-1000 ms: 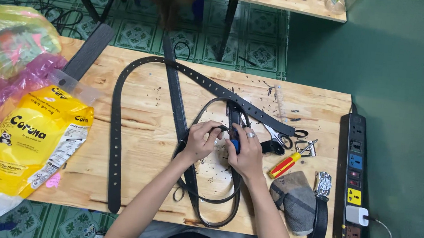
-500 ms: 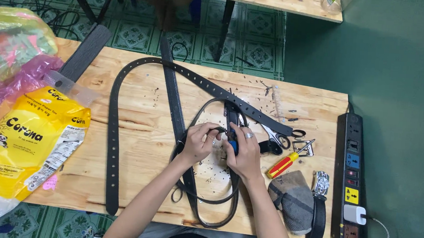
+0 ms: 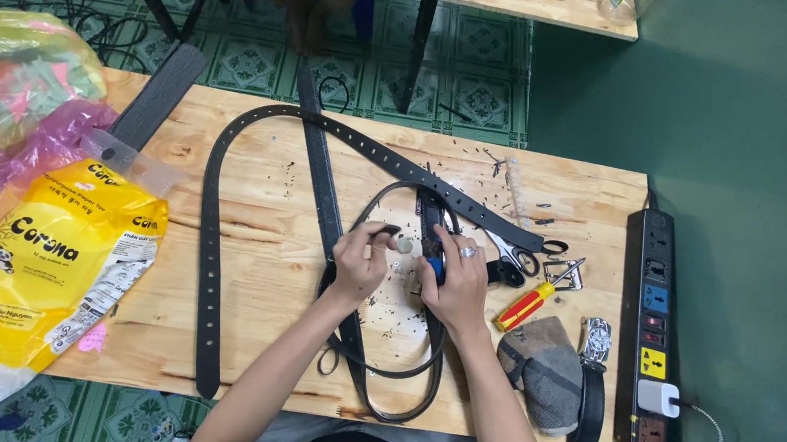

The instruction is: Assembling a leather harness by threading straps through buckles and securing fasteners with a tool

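While left hand (image 3: pixel 360 263) pinches belt (image 3: pixel 322 188), right hand (image 3: pixel 455 285) grips tool (image 3: pixel 433 270).

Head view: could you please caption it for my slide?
Two hands work a black belt on a plywood table, scissors nearby.

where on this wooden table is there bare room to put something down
The widest bare patch on the table lies inside the long black belt's loop, left of the left hand. A smaller strip runs along the far right edge, above the scissors. Crowded: around the right hand, screwdriver, power strip, and by the yellow bag.
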